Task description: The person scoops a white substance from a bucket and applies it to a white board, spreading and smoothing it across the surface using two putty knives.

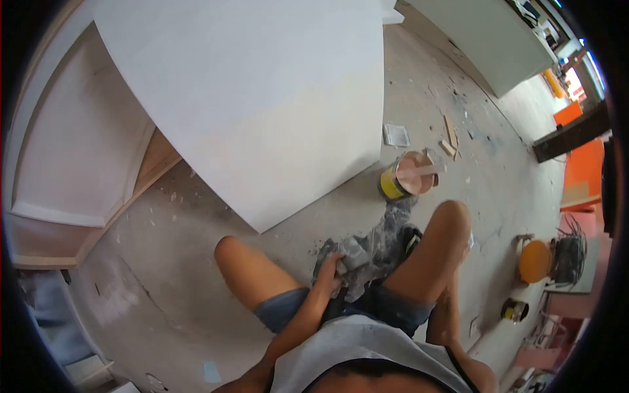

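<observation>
Near side of the round, yellow-banded tin (393,183): a dull grey piece (354,254) gripped in the left hand (337,264), by a crumpled, dusty dark sheet (386,240). In the tin, smooth pinky-brown goo (411,164), with a flat, pale stick (421,171) across. Left of the tin, a big, smooth white board (262,111). Between tin and right hand (467,251), a bent knee (452,219); cannot tell if wide or narrow. Past the tin, a flat square (396,135) and wood bits (450,131).

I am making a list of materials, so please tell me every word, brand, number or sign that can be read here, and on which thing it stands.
No text can be read.
Open can: its yellow label is too blurred.
Small can: its markings are too small and blurred.
</observation>
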`<state>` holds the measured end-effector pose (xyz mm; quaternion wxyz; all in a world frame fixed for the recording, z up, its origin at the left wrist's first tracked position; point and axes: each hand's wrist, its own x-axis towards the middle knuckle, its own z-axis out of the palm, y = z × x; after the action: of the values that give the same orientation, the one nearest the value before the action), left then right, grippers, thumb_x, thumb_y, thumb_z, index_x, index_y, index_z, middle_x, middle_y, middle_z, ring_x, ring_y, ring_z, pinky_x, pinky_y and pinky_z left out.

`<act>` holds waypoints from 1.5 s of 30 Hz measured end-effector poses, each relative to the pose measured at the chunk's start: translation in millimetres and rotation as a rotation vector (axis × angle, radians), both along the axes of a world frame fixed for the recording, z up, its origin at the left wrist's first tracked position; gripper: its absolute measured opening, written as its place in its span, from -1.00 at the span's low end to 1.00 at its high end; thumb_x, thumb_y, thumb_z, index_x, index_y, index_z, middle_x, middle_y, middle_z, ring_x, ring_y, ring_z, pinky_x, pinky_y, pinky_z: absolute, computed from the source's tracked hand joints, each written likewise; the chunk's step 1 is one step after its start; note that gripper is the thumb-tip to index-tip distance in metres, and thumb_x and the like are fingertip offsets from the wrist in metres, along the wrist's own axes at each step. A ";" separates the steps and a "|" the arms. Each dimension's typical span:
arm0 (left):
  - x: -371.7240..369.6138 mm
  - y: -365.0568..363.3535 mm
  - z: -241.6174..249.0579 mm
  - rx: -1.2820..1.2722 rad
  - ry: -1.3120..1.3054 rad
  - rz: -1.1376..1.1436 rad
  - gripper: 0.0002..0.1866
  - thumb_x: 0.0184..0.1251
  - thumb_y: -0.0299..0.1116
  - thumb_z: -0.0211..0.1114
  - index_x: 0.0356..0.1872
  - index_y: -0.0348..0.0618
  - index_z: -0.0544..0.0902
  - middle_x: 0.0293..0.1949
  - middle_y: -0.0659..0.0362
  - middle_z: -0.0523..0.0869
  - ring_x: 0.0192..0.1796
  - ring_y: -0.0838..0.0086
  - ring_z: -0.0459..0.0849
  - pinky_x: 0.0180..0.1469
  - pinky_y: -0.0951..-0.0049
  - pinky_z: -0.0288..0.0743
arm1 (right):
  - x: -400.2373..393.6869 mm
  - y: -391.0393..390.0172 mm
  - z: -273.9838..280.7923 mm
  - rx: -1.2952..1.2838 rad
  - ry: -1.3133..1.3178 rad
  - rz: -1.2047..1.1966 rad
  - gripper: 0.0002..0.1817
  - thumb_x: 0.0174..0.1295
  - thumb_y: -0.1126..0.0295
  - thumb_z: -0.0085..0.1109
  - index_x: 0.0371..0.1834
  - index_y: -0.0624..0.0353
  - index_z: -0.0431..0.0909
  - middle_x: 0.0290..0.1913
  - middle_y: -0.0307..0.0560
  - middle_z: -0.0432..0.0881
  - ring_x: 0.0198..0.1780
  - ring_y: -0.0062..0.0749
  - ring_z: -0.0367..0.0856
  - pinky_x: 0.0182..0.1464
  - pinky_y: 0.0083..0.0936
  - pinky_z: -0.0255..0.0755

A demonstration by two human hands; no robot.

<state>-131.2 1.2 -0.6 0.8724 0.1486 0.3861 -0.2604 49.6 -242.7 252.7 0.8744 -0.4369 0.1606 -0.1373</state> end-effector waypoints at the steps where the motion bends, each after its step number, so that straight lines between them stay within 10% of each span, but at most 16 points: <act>1: 4.4 2.6 -6.0 0.018 -0.071 0.013 -0.71 0.38 -0.29 0.30 0.06 -0.14 0.63 -0.03 0.11 0.75 0.02 0.22 0.73 0.18 0.12 0.58 | -16.6 7.7 0.1 0.001 0.006 -0.025 -0.41 0.51 0.17 0.06 0.50 0.21 0.29 0.46 0.05 0.40 0.46 -0.20 0.38 0.49 -0.31 0.24; 7: 22.4 16.2 11.0 0.071 -0.021 0.120 -0.67 0.45 -0.17 0.33 0.15 0.03 0.60 -0.01 0.21 0.72 0.02 0.33 0.69 0.05 0.17 0.57 | -126.2 23.4 4.0 -0.010 0.022 -0.163 -0.40 0.51 0.18 0.08 0.52 0.22 0.27 0.49 0.05 0.38 0.49 -0.20 0.35 0.51 -0.30 0.23; 8: 19.1 21.6 12.6 0.113 -0.054 0.154 -0.67 0.47 -0.13 0.30 0.16 0.06 0.58 0.00 0.23 0.72 0.03 0.34 0.69 0.04 0.18 0.56 | -166.8 -33.1 -73.1 -0.619 0.294 0.190 -0.34 0.58 0.23 -0.01 0.65 0.14 0.05 0.66 -0.09 0.03 0.61 -0.31 0.11 0.59 -0.42 -0.03; 9: 22.9 25.6 13.7 0.153 -0.096 0.197 -0.66 0.48 -0.10 0.28 0.18 0.09 0.57 0.02 0.26 0.71 0.03 0.35 0.68 0.04 0.19 0.56 | -63.1 -64.2 -76.7 -0.088 -0.287 0.498 -0.55 0.41 0.13 0.30 0.20 0.21 0.53 0.12 -0.09 0.64 0.12 -0.42 0.57 0.31 -0.25 0.37; 10: 31.2 27.0 13.0 0.156 -0.100 0.204 -0.66 0.48 -0.10 0.28 0.18 0.09 0.57 0.02 0.26 0.71 0.03 0.35 0.68 0.04 0.19 0.56 | -18.6 -124.6 -174.2 -0.146 0.282 -0.121 -0.55 0.39 0.16 0.33 0.19 0.21 0.55 0.14 -0.13 0.61 0.10 -0.53 0.52 0.35 -0.42 0.29; 11: 38.9 29.4 18.0 0.174 -0.054 0.282 -0.66 0.49 -0.08 0.27 0.16 0.09 0.58 0.02 0.27 0.71 0.03 0.35 0.68 0.01 0.21 0.57 | 0.6 -105.2 -166.8 -0.175 0.185 -0.194 -0.56 0.37 0.17 0.36 0.16 0.22 0.56 0.13 -0.15 0.61 0.05 -0.54 0.53 0.28 -0.48 0.33; 16: 65.8 60.6 -11.2 -0.194 -0.136 0.653 -0.73 0.46 -0.11 0.29 -0.03 -0.06 0.65 -0.18 0.12 0.76 -0.20 0.25 0.74 -0.22 0.32 0.63 | 60.0 -82.9 -179.3 -0.438 -0.012 -0.161 -0.53 0.38 0.22 0.36 0.23 0.29 0.59 0.21 -0.19 0.62 0.22 -0.48 0.48 0.21 -0.40 0.39; 18: 81.8 89.5 49.3 -0.069 -0.112 0.734 -0.74 0.44 -0.15 0.30 -0.08 -0.10 0.65 -0.23 0.10 0.76 -0.25 0.23 0.74 -0.22 0.31 0.64 | 74.1 -77.0 -189.0 -0.569 0.099 -0.161 -0.55 0.37 0.21 0.36 0.18 0.31 0.62 0.13 -0.15 0.68 0.11 -0.48 0.56 0.17 -0.41 0.40; 19: 87.8 111.1 60.6 0.035 -0.151 0.702 -0.73 0.45 -0.15 0.30 -0.03 -0.09 0.64 -0.18 0.10 0.76 -0.20 0.24 0.74 -0.16 0.27 0.64 | 86.1 -72.3 -193.8 -0.628 0.094 -0.251 -0.59 0.36 0.19 0.37 0.02 0.36 0.68 -0.11 -0.15 0.74 -0.14 -0.48 0.61 -0.05 -0.51 0.45; 25: 112.3 194.2 145.2 0.677 -0.459 0.404 -0.51 0.48 -0.17 0.26 0.32 -0.17 0.50 0.20 0.10 0.65 0.20 0.24 0.63 0.28 0.01 0.49 | 128.6 -63.1 -186.0 -0.656 0.135 -0.331 -0.57 0.45 0.13 0.26 -0.14 0.41 0.69 -0.22 -0.13 0.71 -0.28 -0.55 0.57 -0.23 -0.54 0.44; 33: 214.2 226.2 239.4 0.832 -0.753 0.330 -0.44 0.51 -0.10 0.22 0.37 -0.23 0.42 0.18 -0.05 0.64 0.13 0.11 0.66 0.21 0.03 0.55 | 160.5 -77.3 -226.8 -0.275 0.254 -0.197 -0.40 0.54 -0.07 0.05 0.15 0.37 0.57 0.00 -0.11 0.64 -0.07 -0.40 0.60 0.02 -0.44 0.52; 39: 259.3 223.5 253.4 0.861 -0.900 0.281 -0.38 0.49 -0.02 0.22 0.40 -0.19 0.38 0.19 -0.05 0.61 0.11 0.05 0.67 0.14 0.03 0.59 | 149.9 -51.2 -229.7 -0.749 0.174 -0.357 -0.42 0.56 -0.04 -0.09 -0.07 0.37 0.63 -0.03 0.00 0.65 -0.10 -0.34 0.59 0.01 -0.40 0.46; 41: 265.2 226.9 255.4 0.888 -0.898 0.323 -0.37 0.49 -0.02 0.22 0.42 -0.18 0.36 0.22 -0.05 0.60 0.13 0.05 0.66 0.17 0.04 0.58 | 153.9 -62.7 -246.5 -0.247 0.069 -0.262 -0.49 0.53 0.06 -0.06 -0.04 0.39 0.61 -0.03 0.00 0.64 -0.07 -0.33 0.61 0.02 -0.36 0.48; 45: 269.2 246.3 277.7 0.968 -0.932 0.375 -0.33 0.52 -0.05 0.19 0.52 -0.13 0.28 0.32 -0.05 0.55 0.17 0.10 0.64 0.25 0.06 0.53 | 154.3 -74.8 -234.6 -0.215 0.091 -0.271 -0.50 0.51 0.09 -0.05 -0.01 0.42 0.59 -0.08 -0.02 0.64 -0.04 -0.30 0.62 -0.02 -0.29 0.52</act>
<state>137.9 247.5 277.1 0.8129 0.5479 0.0631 0.1872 203.9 -317.5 18.1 0.7878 -0.5080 0.2419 -0.2505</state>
